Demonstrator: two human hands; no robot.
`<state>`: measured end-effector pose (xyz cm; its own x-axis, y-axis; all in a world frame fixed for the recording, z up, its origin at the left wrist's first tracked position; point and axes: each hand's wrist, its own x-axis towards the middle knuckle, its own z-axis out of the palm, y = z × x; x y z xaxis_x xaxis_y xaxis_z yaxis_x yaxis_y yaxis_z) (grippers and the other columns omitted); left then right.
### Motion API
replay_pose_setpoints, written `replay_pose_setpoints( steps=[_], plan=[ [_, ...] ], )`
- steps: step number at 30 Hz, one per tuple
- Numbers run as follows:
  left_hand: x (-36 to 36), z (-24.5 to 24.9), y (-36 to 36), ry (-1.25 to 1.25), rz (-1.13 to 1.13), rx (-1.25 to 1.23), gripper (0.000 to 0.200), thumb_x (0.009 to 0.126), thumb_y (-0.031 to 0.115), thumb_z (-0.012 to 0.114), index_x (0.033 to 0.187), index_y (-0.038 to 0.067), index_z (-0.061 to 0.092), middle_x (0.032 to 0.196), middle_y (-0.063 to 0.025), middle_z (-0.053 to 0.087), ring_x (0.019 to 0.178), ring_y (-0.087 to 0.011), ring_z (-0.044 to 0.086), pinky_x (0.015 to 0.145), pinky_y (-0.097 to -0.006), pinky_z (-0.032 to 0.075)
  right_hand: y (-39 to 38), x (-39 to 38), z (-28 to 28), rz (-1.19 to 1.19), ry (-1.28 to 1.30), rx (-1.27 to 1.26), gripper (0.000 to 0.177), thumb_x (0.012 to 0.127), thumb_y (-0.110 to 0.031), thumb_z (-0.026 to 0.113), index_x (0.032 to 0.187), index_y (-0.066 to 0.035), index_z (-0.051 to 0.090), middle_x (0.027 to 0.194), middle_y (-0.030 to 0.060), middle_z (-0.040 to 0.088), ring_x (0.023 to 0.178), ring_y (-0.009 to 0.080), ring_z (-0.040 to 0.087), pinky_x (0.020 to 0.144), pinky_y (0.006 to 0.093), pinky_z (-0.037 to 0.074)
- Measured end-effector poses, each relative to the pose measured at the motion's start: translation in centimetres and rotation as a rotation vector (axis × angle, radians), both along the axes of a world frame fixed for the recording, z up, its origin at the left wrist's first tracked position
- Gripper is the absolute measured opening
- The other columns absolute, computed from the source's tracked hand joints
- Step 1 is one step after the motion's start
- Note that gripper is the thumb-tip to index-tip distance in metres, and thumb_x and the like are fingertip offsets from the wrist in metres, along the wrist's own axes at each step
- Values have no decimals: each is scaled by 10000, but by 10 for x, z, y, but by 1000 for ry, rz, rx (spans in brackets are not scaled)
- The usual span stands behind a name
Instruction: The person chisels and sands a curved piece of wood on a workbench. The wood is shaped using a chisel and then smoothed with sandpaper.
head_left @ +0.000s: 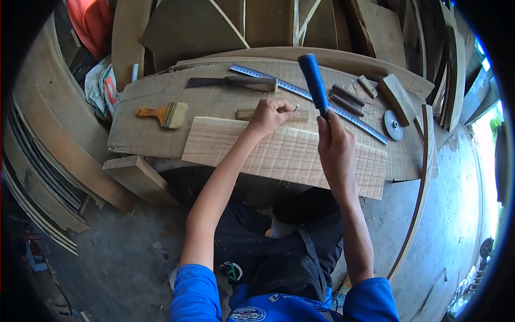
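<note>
My left hand (270, 116) is closed in a pinch on a small shiny metal piece (297, 107) that looks like a nail. It is over a short wooden strip (299, 115) at the back edge of a pale grained board (225, 142). To its right, my right hand (338, 137) is closed around the dark lower part of a blue-handled tool (313, 80). The blue grip points up and away from me; the tool's other end is hidden by the hand. Beyond my left hand lies a chisel-like tool (206, 82) with a dark blade.
A wooden worktop (145, 107) carries a paintbrush (163, 114), a long steel ruler (365, 127), dark curved pieces (347, 100), a grey disc (392, 125) and wood blocks (398, 98). Curved planks (70, 139) stack at left. A long thin strip (416, 220) leans at right.
</note>
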<state>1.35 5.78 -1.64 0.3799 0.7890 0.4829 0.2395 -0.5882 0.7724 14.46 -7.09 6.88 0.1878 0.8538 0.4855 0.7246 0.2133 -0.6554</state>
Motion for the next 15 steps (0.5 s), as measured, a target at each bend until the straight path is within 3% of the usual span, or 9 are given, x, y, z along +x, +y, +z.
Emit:
replay_pose_setpoints(
  steps=[2,5,7,8,13,15],
  plan=[
    [-1,-4,0,-21,-18,-51,132,718,127,704,695,15,639,587,-39,603,507,-92,519,495,-258,417,3,2,-12,3,-9,33,193,872,-129,518,748,19,519,551,224,505,524,403,517,434,407,393],
    [-1,14,0,43,-1,-122,128,736,127,686,701,15,633,603,-51,611,534,-100,548,521,-256,435,22,16,-35,48,-69,12,217,874,-143,523,732,22,518,500,181,497,437,324,525,397,367,376],
    [-1,11,-8,118,77,-80,145,735,126,687,684,13,611,594,-53,603,554,-101,566,525,-258,439,21,20,-47,-47,375,-214,227,877,-155,522,734,19,541,459,103,482,375,195,514,360,323,364],
    [-1,12,-9,74,56,-77,170,738,137,689,690,9,587,590,-51,595,569,-101,575,528,-258,441,22,24,-51,-37,433,-301,228,886,-167,517,760,18,563,459,36,464,363,93,475,332,275,348],
    [-1,-1,7,-141,-57,-157,172,781,121,660,730,11,537,663,-50,614,629,-100,601,564,-240,468,24,37,-72,127,599,-365,228,893,-188,516,821,19,577,487,8,464,363,79,461,324,234,329],
    [-2,-2,10,-415,-124,-262,159,806,95,633,740,18,511,692,-47,613,661,-102,611,587,-234,484,24,38,-74,159,650,-369,220,909,-200,492,907,4,575,523,-8,454,374,56,419,330,211,317]
  ],
)
